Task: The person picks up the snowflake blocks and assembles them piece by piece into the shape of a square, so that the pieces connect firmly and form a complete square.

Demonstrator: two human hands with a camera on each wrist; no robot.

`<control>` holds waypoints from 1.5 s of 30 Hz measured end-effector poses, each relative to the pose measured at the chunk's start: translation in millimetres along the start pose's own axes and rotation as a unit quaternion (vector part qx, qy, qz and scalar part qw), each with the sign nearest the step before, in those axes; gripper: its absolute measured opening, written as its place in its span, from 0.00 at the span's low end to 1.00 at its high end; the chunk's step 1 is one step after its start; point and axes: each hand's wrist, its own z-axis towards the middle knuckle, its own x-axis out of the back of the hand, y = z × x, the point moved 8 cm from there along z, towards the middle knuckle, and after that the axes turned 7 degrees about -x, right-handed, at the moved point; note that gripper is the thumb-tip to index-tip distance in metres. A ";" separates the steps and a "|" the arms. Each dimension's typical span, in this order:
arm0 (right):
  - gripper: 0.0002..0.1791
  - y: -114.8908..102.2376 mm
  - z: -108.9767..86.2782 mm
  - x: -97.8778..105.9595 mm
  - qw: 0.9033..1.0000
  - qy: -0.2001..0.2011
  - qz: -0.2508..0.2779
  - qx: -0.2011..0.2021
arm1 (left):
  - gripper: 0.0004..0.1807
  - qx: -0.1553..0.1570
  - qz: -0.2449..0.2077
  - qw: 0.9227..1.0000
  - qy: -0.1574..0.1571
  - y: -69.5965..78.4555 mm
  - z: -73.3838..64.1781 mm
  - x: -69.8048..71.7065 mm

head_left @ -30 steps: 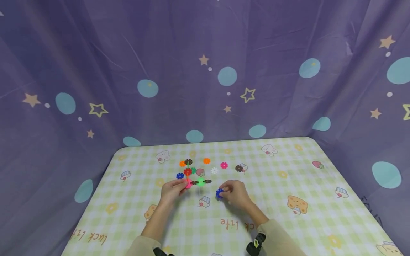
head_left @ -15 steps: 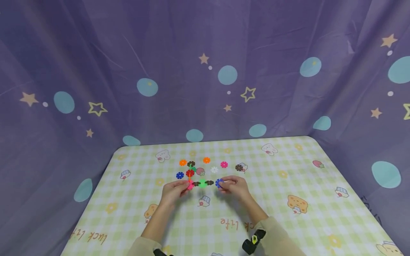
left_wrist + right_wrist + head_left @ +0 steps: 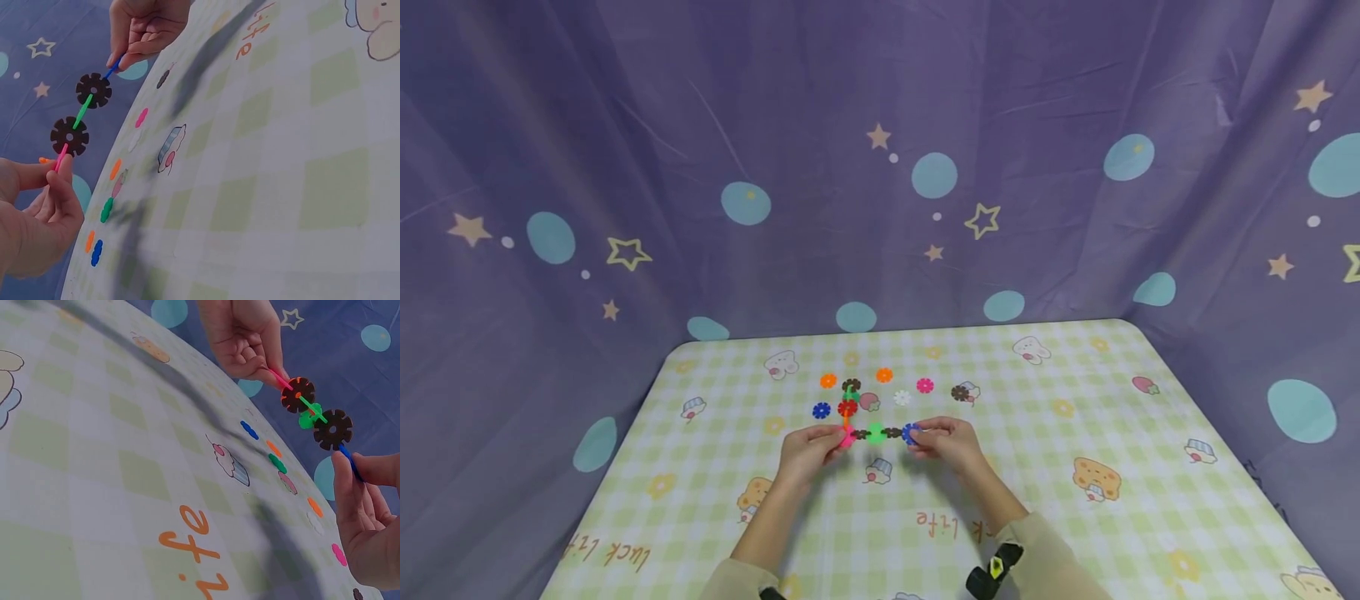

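Head view: left hand (image 3: 807, 455) pinches a pink slotted disc (image 3: 847, 437) left of the green disc (image 3: 876, 433); right hand (image 3: 953, 446), right of it, pinches a blue disc (image 3: 909, 432), best pressed squarely into the adjoining brown disc (image 3: 892, 432).

The head camera looks forward and down over the table (image 3: 1150, 467); nearer, tilted wrist cameras share the dark discs (image 3: 100, 89).

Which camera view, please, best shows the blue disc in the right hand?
The head view: there the held blue disc shows its notched face, though the right hand covers part. Both wrist views show it nearly edge-on, as a thin strip.
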 end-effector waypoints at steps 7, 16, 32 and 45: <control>0.16 -1.6 -1.8 1.1 1.000 0.004 0.015 0.007 | 0.13 -0.010 -0.008 1.000 0.013 3.0 0.1 -1.1; 0.14 -0.9 -2.3 -0.4 1.000 0.000 0.009 0.004 | 0.13 -0.018 0.005 1.000 0.006 3.9 -2.2 -3.4; 0.09 13.6 -0.8 2.2 0.999 0.045 0.017 0.023 | 0.09 -0.089 0.112 0.989 0.047 18.1 -2.9 -6.4; 0.11 -10.7 -4.0 -6.5 0.998 0.004 -0.051 0.029 | 0.10 -0.084 0.065 0.993 0.045 9.2 2.9 1.7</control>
